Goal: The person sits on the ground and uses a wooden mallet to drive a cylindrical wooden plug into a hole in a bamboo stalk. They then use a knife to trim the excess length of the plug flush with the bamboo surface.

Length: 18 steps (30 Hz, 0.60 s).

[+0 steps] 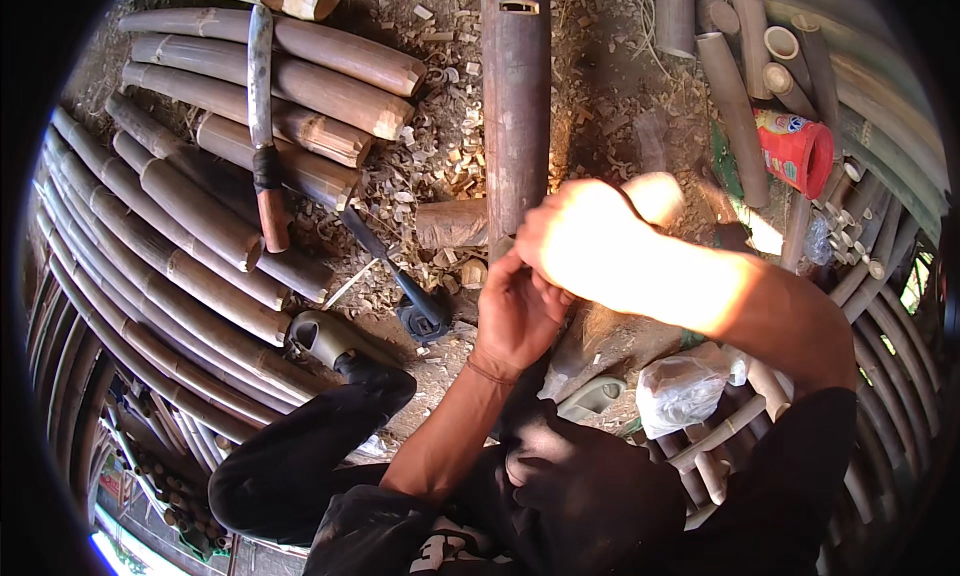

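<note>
A long dark brown bamboo pole [515,96] runs from the top of the view down toward me. My left hand [515,311] is curled around its near end. Just above it, my right hand [585,238] lies in bright sunlight and closes over the same end of the pole; glare hides its fingers. Both forearms come up from my lap, over my dark trousers.
Cut bamboo sections [290,86] are stacked at the left with a long machete [262,126] on top. A dark-handled tool [400,276] and a power tool [325,338] lie on the chip-strewn ground. A red cup [797,151], short bamboo tubes and a plastic bag [680,391] sit at the right.
</note>
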Tool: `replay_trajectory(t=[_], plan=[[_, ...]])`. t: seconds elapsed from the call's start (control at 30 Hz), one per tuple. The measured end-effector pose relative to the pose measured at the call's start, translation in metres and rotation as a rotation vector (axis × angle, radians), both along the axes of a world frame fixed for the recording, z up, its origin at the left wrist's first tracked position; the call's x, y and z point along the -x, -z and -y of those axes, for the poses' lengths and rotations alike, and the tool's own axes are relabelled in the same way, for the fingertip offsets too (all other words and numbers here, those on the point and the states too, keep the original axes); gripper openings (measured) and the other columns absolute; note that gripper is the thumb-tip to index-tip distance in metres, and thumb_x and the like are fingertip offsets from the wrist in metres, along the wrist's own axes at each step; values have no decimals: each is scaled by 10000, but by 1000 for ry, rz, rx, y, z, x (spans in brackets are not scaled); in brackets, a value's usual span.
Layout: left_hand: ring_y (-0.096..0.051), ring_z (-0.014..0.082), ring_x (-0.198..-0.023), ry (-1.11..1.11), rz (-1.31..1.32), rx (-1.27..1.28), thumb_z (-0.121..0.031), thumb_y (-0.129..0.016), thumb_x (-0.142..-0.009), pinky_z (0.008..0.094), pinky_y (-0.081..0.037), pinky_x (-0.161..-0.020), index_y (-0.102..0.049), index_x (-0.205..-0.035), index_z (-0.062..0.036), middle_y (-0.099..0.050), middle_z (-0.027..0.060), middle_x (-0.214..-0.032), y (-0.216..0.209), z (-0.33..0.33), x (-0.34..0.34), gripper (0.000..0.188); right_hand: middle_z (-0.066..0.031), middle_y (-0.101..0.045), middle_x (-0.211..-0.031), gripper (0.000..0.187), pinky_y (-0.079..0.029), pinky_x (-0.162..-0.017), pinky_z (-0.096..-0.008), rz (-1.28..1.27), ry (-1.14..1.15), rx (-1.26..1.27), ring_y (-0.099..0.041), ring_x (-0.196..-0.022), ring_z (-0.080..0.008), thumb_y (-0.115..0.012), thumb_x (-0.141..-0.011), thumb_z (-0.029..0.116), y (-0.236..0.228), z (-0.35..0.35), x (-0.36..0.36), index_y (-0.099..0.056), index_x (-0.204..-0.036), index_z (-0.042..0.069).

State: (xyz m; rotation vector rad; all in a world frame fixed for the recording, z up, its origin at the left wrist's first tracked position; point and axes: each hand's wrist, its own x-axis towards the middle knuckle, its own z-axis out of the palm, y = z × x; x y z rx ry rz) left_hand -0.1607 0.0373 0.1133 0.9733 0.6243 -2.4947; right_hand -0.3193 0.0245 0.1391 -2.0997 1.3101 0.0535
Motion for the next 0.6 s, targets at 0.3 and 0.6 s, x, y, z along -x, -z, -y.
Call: replay_trajectory(t=[0.3,0.6], plan=[[-555,158,-549,1074,389,1222,-208,-455,-925,301,-438,-527,-633,-757,19,-599,65,-626,16,-2,-3,335,-248,-642,-875,322,-501,-745,-511,244,916,-519,-614,-841,-452,-616,-845,224,-13,-94,-24,-570,-1101,34],[-582,171,-747,82,176,79,-228,-415,-964,326,-458,-751,-599,-935,-26,-636,81,-812,-1,7,-3,275,-54,-628,-721,114,-520,-655,-361,18,38,-19,-655,-719,-231,-686,-684,177,-16,16,-8,-617,-726,97]])
